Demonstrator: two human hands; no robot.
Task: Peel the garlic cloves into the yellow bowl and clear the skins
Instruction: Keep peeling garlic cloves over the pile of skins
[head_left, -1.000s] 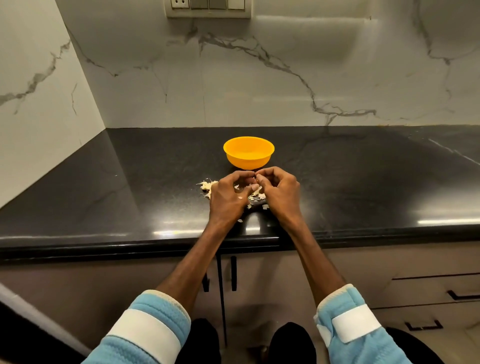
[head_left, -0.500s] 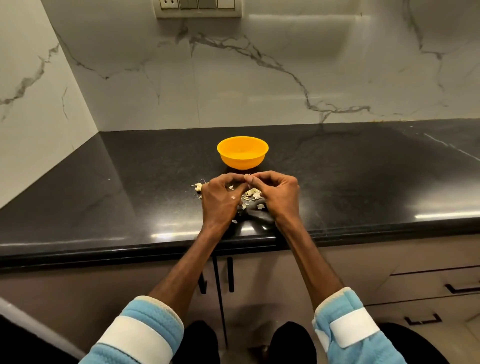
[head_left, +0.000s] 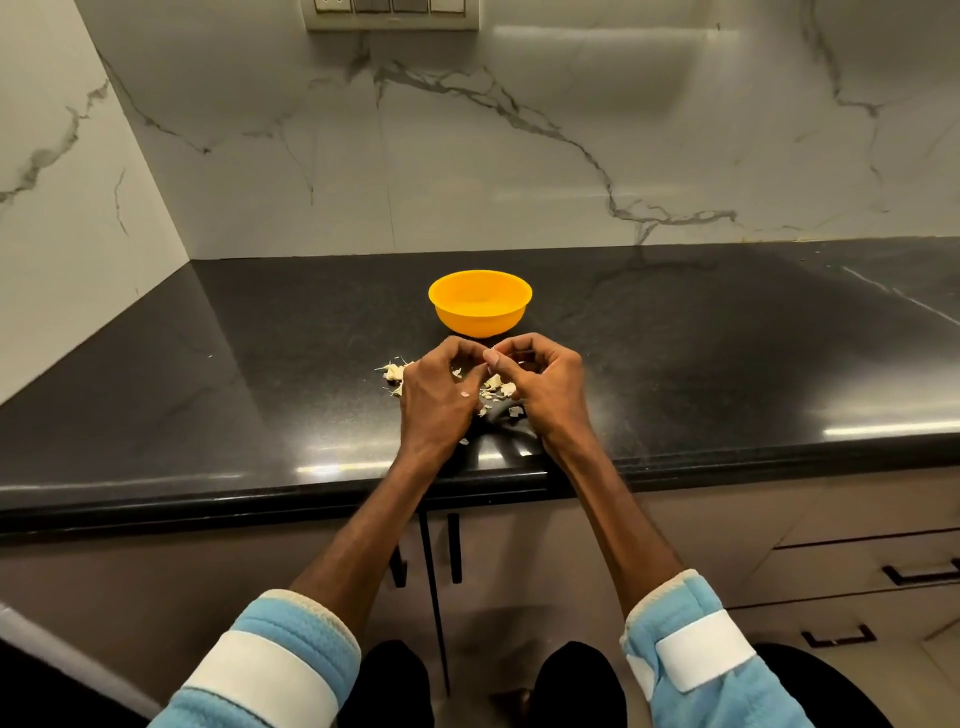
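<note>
1. A person is working at a black countertop (head_left: 208, 389), with both hands together just on the near side of a yellow bowl (head_left: 480, 304).
2. The left hand (head_left: 439, 395) and right hand (head_left: 545, 387) are curling inward with fingertips meeting, seemingly pinching a garlic clove that the fingers are hiding.
3. Peeling appears to be under way. Next, the bared clove is needing a short forward reach and a drop into the bowl.
4. Loose garlic skins (head_left: 395, 371) are lying beneath and left of the hands, awaiting clearing.

glossy black stone counter (head_left: 675, 364), smooth plastic bowl (head_left: 480, 314)
</note>
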